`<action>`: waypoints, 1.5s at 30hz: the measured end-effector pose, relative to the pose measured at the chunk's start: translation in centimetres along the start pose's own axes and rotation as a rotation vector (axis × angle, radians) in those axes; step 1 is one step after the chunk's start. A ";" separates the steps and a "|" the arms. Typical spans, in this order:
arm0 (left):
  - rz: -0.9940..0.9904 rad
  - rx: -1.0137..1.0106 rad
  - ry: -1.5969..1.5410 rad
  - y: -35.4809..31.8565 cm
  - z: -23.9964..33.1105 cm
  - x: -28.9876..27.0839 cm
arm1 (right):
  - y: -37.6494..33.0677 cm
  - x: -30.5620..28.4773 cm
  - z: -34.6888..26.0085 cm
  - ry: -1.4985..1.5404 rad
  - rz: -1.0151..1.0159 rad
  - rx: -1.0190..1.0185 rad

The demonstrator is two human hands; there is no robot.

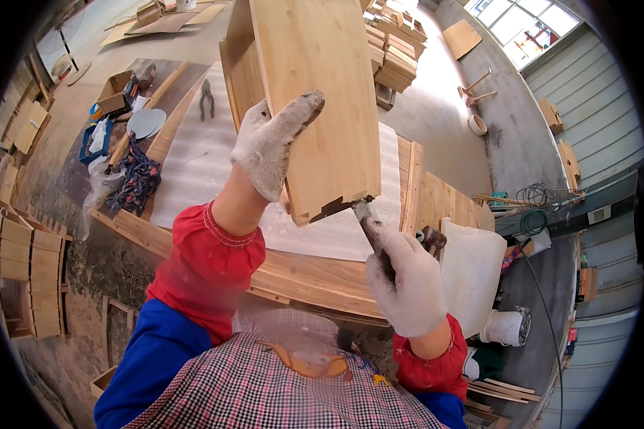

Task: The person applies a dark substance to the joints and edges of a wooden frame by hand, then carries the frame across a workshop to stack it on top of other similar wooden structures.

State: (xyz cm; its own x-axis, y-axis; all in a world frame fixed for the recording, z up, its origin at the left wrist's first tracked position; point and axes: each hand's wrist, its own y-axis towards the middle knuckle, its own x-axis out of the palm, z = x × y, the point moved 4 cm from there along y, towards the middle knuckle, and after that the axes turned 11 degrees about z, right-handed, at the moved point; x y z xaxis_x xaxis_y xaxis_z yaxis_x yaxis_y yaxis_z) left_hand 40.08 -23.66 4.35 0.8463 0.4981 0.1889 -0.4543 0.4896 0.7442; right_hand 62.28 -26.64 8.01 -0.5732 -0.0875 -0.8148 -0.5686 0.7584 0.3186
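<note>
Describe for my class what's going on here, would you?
One person's gloved left hand holds a wooden box over a white sheet. The gloved right hand grips a slim tool at the box's near edge, where a jagged dark strip shows. Pliers lie on the sheet's left part.

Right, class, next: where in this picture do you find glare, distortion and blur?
Head view: glare whitens the floor at upper right, and the window is very bright; fisheye bows the workbench edge; haze softens part of the checked apron; the wooden box shows clear grain.
</note>
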 end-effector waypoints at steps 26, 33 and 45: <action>0.236 -0.667 -0.364 0.2 -0.1 0.1 | 0.2 -0.5 1.7 0.035 -0.031 0.074; 0.194 -0.617 -0.435 0.1 0.2 0.4 | 0.2 -0.3 2.9 0.088 0.067 0.029; 0.076 -0.399 -0.313 -0.2 -0.7 -0.4 | 0.9 -0.2 5.6 0.177 0.180 0.042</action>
State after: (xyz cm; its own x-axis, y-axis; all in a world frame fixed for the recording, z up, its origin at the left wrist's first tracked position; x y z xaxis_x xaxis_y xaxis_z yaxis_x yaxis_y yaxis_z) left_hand 39.62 -23.51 3.67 0.8219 0.3341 0.4614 -0.5367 0.7257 0.4304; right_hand 65.21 -22.28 5.75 -0.7594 -0.0578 -0.6481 -0.4252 0.7981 0.4269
